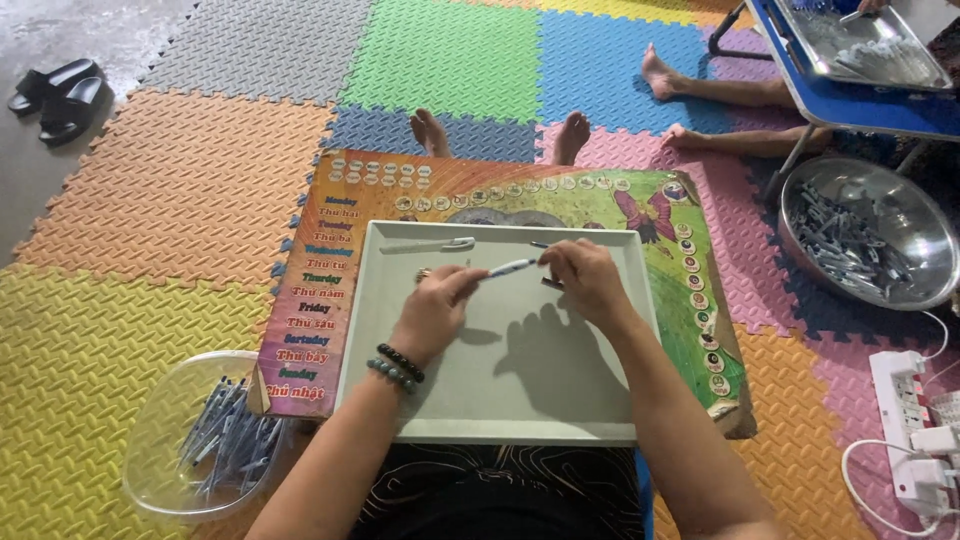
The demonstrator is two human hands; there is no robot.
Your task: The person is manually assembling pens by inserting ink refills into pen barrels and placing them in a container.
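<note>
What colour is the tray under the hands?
Pale grey-white tray, seen in the head view.

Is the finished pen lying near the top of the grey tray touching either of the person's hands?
Apart. The head view shows the pen lying alone, with bare tray between it and both the left hand and right hand.

I'm looking at home floor turned piecework spot: coloured foam puzzle mats [180, 190] underfoot, black sandals [58, 95] at 10 o'clock, power strip [905, 420] at 4, metal basin of pen parts [865, 235] at 3.
</note>
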